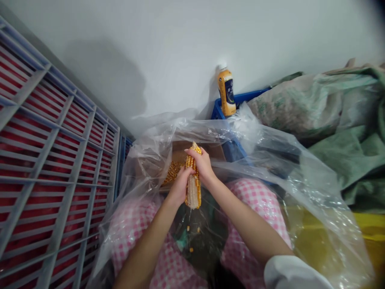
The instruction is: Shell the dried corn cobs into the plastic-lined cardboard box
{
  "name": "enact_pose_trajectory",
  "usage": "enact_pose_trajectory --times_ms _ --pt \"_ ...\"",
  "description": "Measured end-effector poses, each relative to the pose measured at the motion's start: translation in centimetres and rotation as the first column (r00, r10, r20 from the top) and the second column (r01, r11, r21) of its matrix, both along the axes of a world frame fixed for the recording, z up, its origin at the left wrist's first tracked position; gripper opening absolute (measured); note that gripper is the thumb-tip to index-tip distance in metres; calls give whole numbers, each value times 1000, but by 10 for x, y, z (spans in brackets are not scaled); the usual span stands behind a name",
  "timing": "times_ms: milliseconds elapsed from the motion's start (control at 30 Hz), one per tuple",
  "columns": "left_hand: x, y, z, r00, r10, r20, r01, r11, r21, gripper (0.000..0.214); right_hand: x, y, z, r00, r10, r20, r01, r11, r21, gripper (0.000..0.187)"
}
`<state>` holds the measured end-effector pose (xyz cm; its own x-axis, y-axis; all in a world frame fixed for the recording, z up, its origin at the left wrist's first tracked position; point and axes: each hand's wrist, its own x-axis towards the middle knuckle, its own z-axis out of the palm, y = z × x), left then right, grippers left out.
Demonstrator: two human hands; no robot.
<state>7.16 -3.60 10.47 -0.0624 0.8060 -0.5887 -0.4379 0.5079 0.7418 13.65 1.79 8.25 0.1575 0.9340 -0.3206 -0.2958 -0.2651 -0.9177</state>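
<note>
Both hands are on 1 corn cob (pixel 194 192), held upright above the lap, over the middle of the clear plastic sheet (pixel 270 160). The right hand (pixel 203 165) has its grip clamped around the cob's upper end, thumb pressing on the kernels. The left hand (pixel 179 188) has its grip closed on the cob's left side, lower down. The lower half of the cob looks stripped pale. A pile of loose kernels (pixel 173 171) lies in the cardboard box (pixel 180 154) just behind. An orange bottle (pixel 226 92) stands on the blue crate (pixel 246 97) by the wall.
</note>
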Motion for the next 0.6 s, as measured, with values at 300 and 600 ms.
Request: enact_pose_trajectory --times_ms 300,600 --pt "-4 -1 -3 999 -28 45 27 999 29 20 1 8 7 999 34 -41 -34 999 0 29" --pt "4 2 -1 995 79 67 -79 997 9 24 1 4 0 993 34 109 -36 999 16 28"
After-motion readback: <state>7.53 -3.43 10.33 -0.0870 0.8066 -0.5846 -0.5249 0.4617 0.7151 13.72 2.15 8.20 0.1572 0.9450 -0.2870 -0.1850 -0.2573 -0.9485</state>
